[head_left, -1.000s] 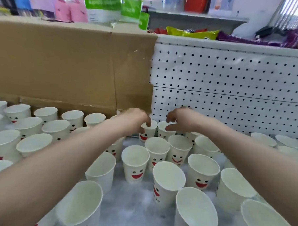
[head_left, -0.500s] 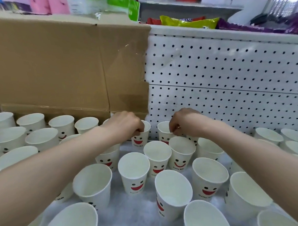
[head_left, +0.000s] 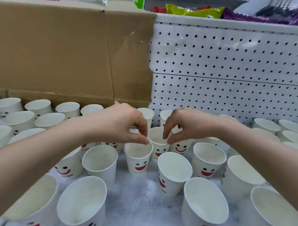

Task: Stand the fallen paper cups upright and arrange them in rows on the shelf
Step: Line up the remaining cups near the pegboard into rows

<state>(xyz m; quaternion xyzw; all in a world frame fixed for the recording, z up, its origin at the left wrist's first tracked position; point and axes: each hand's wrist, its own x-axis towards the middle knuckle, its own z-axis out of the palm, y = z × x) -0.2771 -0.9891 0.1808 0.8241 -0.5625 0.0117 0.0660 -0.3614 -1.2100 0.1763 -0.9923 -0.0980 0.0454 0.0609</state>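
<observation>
Many white paper cups with red smiley faces stand upright on the white shelf. My left hand reaches in from the left, its thumb and forefinger pinching the far rim of a smiley cup in the second row. My right hand comes in from the right, thumb and forefinger closed on the rim of another smiley cup. A third cup stands between the two sets of fingertips. Behind the hands are two back-row cups against the rear wall. I see no cup lying on its side.
A large brown cardboard box stands at the back left, with rows of cups in front of it. A white pegboard panel closes the back right. Snack bags lie above it. More cups crowd the right side and front edge.
Both hands have drawn back from the rear-row cups by the pegboard to the row in front, and their fingers now pinch the rims there. The camera has tilted slightly.
</observation>
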